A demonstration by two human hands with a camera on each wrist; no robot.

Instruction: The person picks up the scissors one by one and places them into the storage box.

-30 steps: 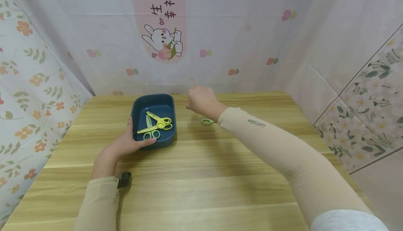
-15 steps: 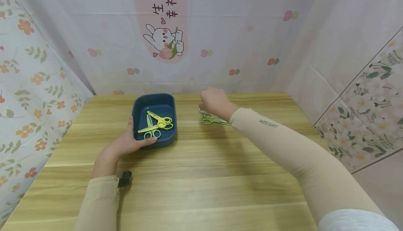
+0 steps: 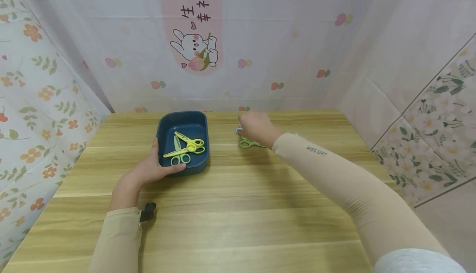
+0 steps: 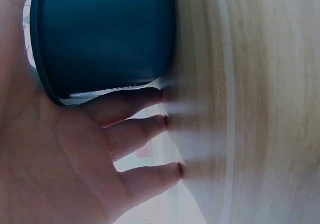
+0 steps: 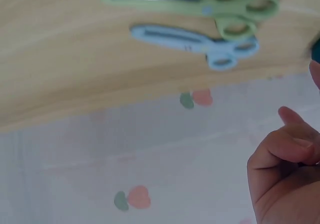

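Observation:
My left hand [image 3: 143, 167] rests against the near-left corner of a dark blue plastic bin [image 3: 202, 165]. Its thumb lies along the near rim, and in the left wrist view the other fingers [image 4: 137, 134] spread, fairly straight, outside the wall. Inside the bin lie yellow scissors [image 3: 191, 146] with blades apart, over green scissors [image 3: 180, 159]. My right hand [image 3: 258, 126] hovers over two more pairs on the table, green scissors [image 5: 220, 8] and light blue scissors [image 5: 180, 39]. In the right wrist view its thumb and fingers are loosely bent and apart, holding nothing.
The wooden table [image 3: 238, 207] reaches back to a printed curtain [image 3: 282, 46]. Patterned cloths hang at left and right. A small black piece [image 3: 148, 212] sticks out from the left wrist. The right forearm crosses the table's right side.
My right hand has moved right from near the bin and then lowered toward the scissors on the table. The left hand and the bin have stayed in place.

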